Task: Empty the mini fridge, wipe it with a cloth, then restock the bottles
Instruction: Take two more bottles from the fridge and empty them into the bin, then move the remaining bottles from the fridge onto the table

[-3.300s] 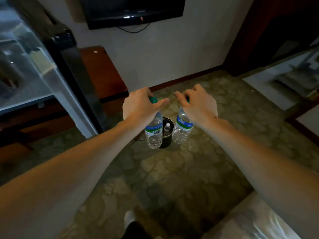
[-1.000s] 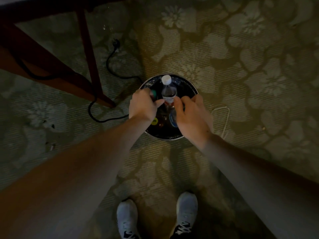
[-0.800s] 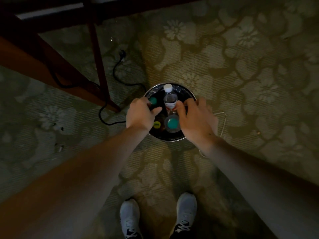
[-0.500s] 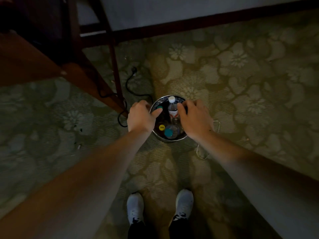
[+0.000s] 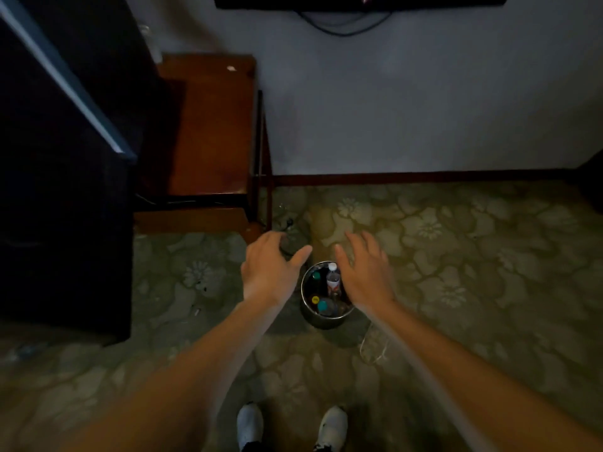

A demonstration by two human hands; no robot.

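Dim throughout. Underfoot, green carpet [image 5: 473, 262] with a pale flower pattern. Ahead, plain pale wall [image 5: 408, 102] above a dark red baseboard [image 5: 424, 175]. High up, lower edge of a black TV [image 5: 326, 1], with a cable [image 5: 342, 27] looped beneath. At left against the wall, brown wooden table [image 5: 212, 125] on thin legs.

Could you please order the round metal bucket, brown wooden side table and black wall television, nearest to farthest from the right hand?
1. Round metal bucket, beside the right hand.
2. Brown wooden side table, farther left.
3. Black wall television, top.
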